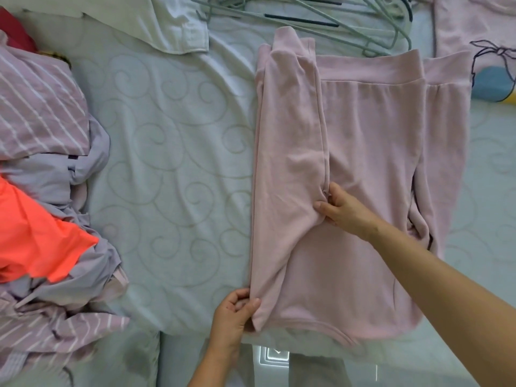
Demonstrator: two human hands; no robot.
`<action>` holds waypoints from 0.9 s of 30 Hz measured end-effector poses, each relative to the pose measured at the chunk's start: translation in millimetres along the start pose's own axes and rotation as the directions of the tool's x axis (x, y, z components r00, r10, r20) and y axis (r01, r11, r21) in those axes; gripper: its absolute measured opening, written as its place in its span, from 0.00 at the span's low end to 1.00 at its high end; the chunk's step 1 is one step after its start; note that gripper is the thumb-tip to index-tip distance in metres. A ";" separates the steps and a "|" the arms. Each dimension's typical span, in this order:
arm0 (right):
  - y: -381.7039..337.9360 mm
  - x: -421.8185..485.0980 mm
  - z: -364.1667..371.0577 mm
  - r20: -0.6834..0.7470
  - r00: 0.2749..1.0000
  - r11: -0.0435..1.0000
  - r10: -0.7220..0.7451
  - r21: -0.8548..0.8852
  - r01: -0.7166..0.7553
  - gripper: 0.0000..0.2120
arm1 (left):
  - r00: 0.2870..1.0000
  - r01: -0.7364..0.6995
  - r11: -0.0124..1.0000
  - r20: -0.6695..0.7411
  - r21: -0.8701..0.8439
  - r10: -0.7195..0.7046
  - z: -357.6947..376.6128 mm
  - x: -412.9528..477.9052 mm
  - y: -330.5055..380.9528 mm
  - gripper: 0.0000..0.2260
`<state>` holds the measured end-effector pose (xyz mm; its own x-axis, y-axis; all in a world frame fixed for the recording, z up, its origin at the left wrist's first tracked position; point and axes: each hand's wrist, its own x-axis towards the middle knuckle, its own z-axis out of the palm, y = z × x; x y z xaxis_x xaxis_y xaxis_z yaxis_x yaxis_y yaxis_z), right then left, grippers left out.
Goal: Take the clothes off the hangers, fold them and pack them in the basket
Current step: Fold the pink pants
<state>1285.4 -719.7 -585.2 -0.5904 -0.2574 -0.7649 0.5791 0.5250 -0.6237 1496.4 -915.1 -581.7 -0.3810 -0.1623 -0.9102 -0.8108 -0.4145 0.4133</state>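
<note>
A: We see a pink sweatshirt (363, 152), soft fleecy knit, lying flat on the bed (173, 152); ribbed hem band at the far end, rounded neckline at the near edge; left sleeve folded over the body lengthwise, cuff pointing away.

B: Hands?

A: Left hand (237, 314) pinches the near left corner of the sweatshirt, thumb on top, fingers curled under the fabric; right hand (339, 208) sits mid-garment, fingers closed in a narrow pinch on a bunched bit of fabric at the sleeve seam.

B: We also log the bed cover; pale quilted cloth with stitched swirl patterns; smooth, a few creases.

A: Grey wire hangers (321, 20) in a loose tangle at the far edge, just beyond the hem band; a white collared shirt (178, 26) beside them; another pink top with a printed drawing (480, 32) at far right.

B: Left side?

A: A crumpled heap of mauve striped clothes (42, 113); a bright orange garment (36, 236) lying on it; no basket in view.
</note>
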 end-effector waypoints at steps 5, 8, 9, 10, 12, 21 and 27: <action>-0.5 -4.5 1.7 -0.067 0.998 0.998 0.020 0.065 -0.016 0.14 | 0.995 -0.043 0.998 -0.093 0.048 0.048 -1.0 4.1 -8.3 0.15; 1.1 -7.4 -1.9 -0.076 0.997 0.998 0.025 0.067 -0.020 0.17 | 0.985 -0.100 0.988 -0.131 0.120 0.116 0.1 1.8 -9.1 0.25; 1.0 -7.7 -3.1 -0.080 0.997 1.000 0.023 0.021 -0.022 0.17 | 0.983 -0.107 0.981 -0.132 0.161 0.129 -0.1 1.0 -9.3 0.26; 1.3 -8.1 -2.6 -0.102 0.994 0.999 0.023 -0.033 -0.026 0.19 | 0.978 -0.132 0.966 -0.132 0.221 0.163 0.3 0.2 -9.6 0.27; 2.4 -11.3 4.6 -0.287 0.953 0.965 -0.099 -0.261 0.022 0.25 | 0.907 -0.296 0.826 -0.130 0.480 0.401 3.9 -5.7 -6.3 0.23; 58.4 10.3 60.9 -0.127 0.705 0.426 -0.697 -0.865 0.266 0.28 | 0.523 -0.490 -0.348 0.589 0.799 0.616 49.0 60.3 23.0 0.31; 46.0 -6.5 48.5 -0.273 0.683 0.634 -0.677 -0.687 0.354 0.25 | 0.533 -0.465 -0.334 0.561 0.820 0.633 50.3 53.9 27.7 0.27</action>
<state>1343.1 -733.2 -616.7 -0.9491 -0.3098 -0.0564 -0.2279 0.7995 -0.5557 1431.0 -890.2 -618.0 -0.9658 0.1531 -0.2091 0.0838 0.9480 0.3072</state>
